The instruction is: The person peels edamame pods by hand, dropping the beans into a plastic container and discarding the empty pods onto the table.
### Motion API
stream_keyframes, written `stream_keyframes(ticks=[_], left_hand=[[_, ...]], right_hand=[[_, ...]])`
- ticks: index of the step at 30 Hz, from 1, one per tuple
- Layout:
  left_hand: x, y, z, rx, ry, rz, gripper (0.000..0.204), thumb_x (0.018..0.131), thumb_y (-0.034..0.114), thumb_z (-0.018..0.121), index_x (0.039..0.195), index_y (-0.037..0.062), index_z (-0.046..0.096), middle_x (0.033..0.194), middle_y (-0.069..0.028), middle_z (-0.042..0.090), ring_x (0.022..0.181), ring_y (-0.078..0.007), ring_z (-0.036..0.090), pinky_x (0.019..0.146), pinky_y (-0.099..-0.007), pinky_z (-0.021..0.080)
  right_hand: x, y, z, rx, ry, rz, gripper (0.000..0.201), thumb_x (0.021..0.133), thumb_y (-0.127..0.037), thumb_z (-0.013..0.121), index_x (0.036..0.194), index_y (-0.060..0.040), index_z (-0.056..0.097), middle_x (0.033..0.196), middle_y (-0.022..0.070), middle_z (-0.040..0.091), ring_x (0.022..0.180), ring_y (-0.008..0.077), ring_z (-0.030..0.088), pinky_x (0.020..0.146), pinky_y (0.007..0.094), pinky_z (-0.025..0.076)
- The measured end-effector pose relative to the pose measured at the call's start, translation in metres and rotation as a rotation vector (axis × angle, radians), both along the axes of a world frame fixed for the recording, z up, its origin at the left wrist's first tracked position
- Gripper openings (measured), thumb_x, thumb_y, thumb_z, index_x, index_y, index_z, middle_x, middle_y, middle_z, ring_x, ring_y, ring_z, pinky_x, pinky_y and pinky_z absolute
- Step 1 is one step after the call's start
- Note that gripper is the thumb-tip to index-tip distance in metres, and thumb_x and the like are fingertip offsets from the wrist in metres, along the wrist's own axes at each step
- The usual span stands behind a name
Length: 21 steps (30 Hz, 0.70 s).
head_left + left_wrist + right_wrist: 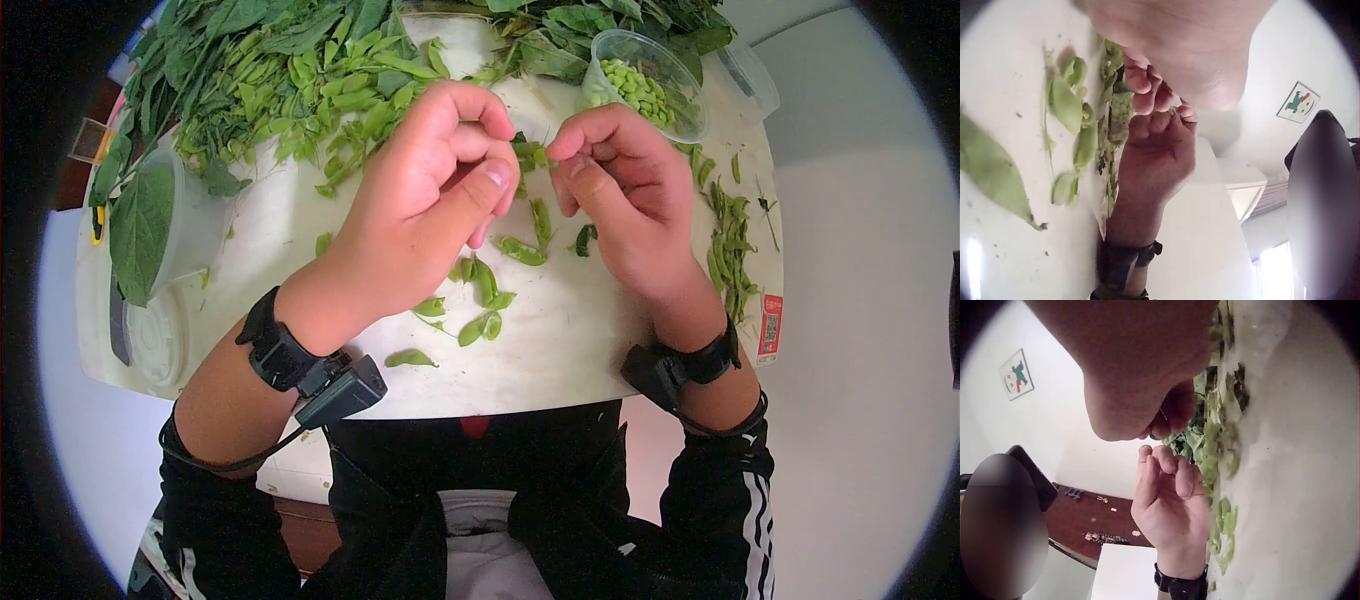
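My left hand (430, 185) is raised over the table, fingers loosely bent and thumb lying across in front of them. Its palm faces the right wrist view, with nothing visible between the fingers. Opposite it, my right hand (635, 195) brings thumb and index finger together on a small green piece of bean pod (540, 157), which shows at the fingertips and is mostly hidden. The two hands face each other with a narrow gap between their fingertips. Below them on the white table lie several green bean pods (483, 283), some split; one pod (410, 358) lies nearer the front edge.
A clear tub (690, 125) with shelled green beans stands behind my right hand. Pods and leafy stalks (300, 85) are heaped at the back left. Another clear tub (190, 225), a white lid (157, 340) and a leaf are at left; flat pods (735, 250) lie at right.
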State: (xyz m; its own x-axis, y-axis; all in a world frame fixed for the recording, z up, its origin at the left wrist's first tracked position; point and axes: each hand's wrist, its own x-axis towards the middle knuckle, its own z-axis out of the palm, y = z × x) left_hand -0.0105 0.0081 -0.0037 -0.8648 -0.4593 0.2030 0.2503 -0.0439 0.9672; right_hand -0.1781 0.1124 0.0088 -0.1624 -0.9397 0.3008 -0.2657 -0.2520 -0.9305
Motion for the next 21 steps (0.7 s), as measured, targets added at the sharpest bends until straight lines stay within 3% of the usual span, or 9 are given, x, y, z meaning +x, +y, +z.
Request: stream_keyframes(ticks=[3, 6, 11, 18, 21], left_hand=[[-0.0041, 0.0065, -0.0016, 0.031, 0.050, 0.061, 0.024, 0.096, 0.009, 0.052, 0.113, 0.0033, 0.038, 0.080, -0.0022, 0.053, 0.065, -0.0050, 0.046, 0.057, -0.0199, 0.038], [-0.0009, 0.0003, -0.0062, -0.119, -0.024, -0.009, 0.029, 0.095, 0.010, 0.051, 0.119, 0.0062, 0.034, 0.088, -0.0032, 0.051, 0.071, -0.0083, 0.046, 0.059, -0.0209, 0.040], [-0.0015, 0.0027, -0.0042, -0.070, -0.020, -0.028, 0.031, 0.095, 0.011, 0.053, 0.119, 0.0060, 0.034, 0.087, -0.0034, 0.051, 0.070, -0.0080, 0.047, 0.060, -0.0206, 0.040], [0.0017, 0.0000, -0.0034, -0.025, 0.028, 0.034, 0.023, 0.096, 0.009, 0.051, 0.115, 0.0033, 0.038, 0.084, -0.0030, 0.056, 0.069, -0.0056, 0.049, 0.058, -0.0193, 0.039], [-0.0010, 0.0024, -0.0010, 0.023, 0.054, 0.056, 0.023, 0.097, 0.010, 0.051, 0.115, 0.0038, 0.038, 0.082, -0.0027, 0.057, 0.066, -0.0062, 0.048, 0.056, -0.0189, 0.040]], right_hand=[[0.0021, -0.0005, -0.0010, 0.031, -0.170, 0.057, 0.012, 0.090, 0.004, 0.049, 0.100, -0.0009, 0.053, 0.085, 0.0024, 0.056, 0.071, 0.0089, 0.052, 0.063, 0.0231, 0.043], [0.0034, -0.0008, -0.0024, 0.016, -0.280, 0.126, 0.012, 0.089, 0.005, 0.048, 0.098, -0.0014, 0.051, 0.085, 0.0026, 0.054, 0.071, 0.0098, 0.053, 0.062, 0.0235, 0.043], [0.0065, -0.0006, -0.0025, -0.008, -0.416, 0.216, 0.010, 0.088, 0.005, 0.047, 0.094, -0.0030, 0.048, 0.082, 0.0017, 0.051, 0.068, 0.0095, 0.050, 0.059, 0.0227, 0.041], [-0.0014, -0.0002, -0.0014, 0.008, -0.337, 0.120, 0.005, 0.091, -0.002, 0.048, 0.088, -0.0029, 0.052, 0.071, -0.0002, 0.048, 0.061, 0.0087, 0.045, 0.055, 0.0226, 0.038], [0.0004, -0.0013, 0.0013, 0.033, -0.171, -0.016, 0.011, 0.094, -0.010, 0.050, 0.091, -0.0020, 0.056, 0.067, 0.0002, 0.049, 0.060, 0.0082, 0.046, 0.055, 0.0228, 0.038]])
